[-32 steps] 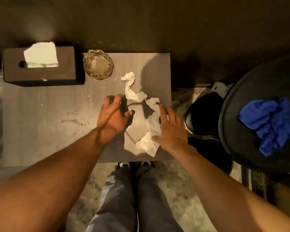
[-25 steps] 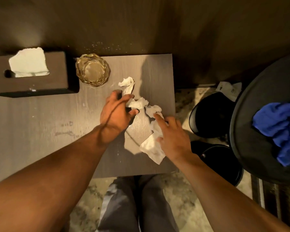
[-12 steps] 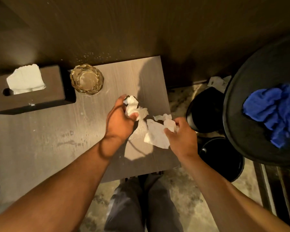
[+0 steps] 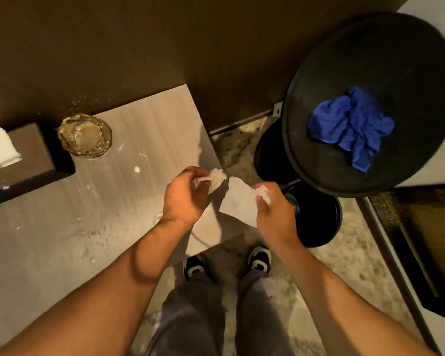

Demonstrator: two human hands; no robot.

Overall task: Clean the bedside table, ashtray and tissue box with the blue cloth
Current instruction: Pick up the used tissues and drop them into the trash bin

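The grey bedside table (image 4: pixel 62 240) fills the left of the view, speckled with white crumbs and smears. A dark tissue box (image 4: pixel 28 160) with a white tissue sticking out stands at its far left, and the amber glass ashtray (image 4: pixel 84 135) sits beside it. My left hand (image 4: pixel 184 195) holds a crumpled white tissue (image 4: pixel 216 178) above the table's right edge. My right hand (image 4: pixel 274 211) grips a second, flatter tissue piece (image 4: pixel 238 200) just off the table's corner. The blue cloth (image 4: pixel 350 125) lies bunched on a round black stool (image 4: pixel 370 60) at the right.
A dark wall panel (image 4: pixel 113 42) rises behind the table. Two black round bins or bases (image 4: pixel 316 217) stand on the speckled floor under the stool. My shoes (image 4: pixel 260 259) and trouser legs are below the hands. A dark frame runs along the right edge.
Both hands gathered the white tissue pieces off the table, lifted them and carried them right to the table's edge. The view swung right, pushing the tissue box toward the left border.
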